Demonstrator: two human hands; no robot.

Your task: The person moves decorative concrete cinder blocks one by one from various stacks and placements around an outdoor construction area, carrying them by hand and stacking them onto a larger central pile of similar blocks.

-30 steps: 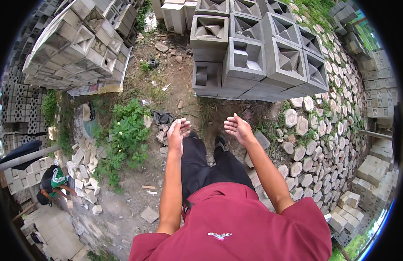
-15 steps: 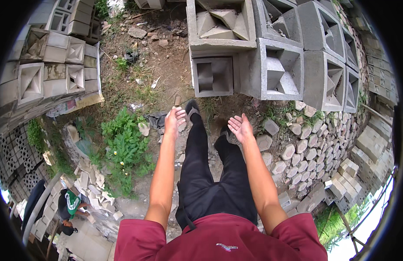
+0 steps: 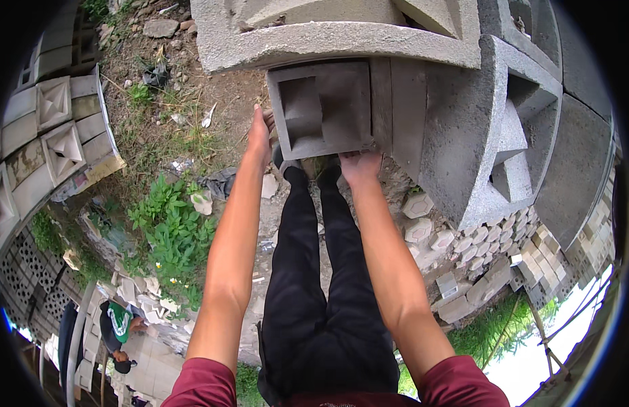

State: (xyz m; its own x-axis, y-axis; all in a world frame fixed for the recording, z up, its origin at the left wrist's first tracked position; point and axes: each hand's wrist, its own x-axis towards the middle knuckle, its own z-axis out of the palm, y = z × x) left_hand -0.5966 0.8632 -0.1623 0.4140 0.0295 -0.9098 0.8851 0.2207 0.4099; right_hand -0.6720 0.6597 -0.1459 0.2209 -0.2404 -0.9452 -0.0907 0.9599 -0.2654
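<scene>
A grey concrete ventilation block (image 3: 360, 102), square with a recessed pattern, sits in the stack in front of me, under a larger pale concrete block (image 3: 341, 47). My left hand (image 3: 260, 130) is upright beside its left side, thumb up and fingers stretched forward; whether it touches is unclear. My right hand (image 3: 360, 167), palm up and flat, reaches to the block's lower right edge, with its fingertips hidden beneath. Neither hand is closed around anything.
More concrete blocks (image 3: 494, 142) are stacked on the right, above piled hexagonal pavers (image 3: 487, 244). Leafy plants (image 3: 172, 230) and rubble lie left of my legs. Another block stack (image 3: 63, 139) stands far left. A person in green (image 3: 118, 322) is bent over at lower left.
I have come closer to the stack. Both hands have moved forward, the left beside the grey ventilation block and the right to its lower edge.
</scene>
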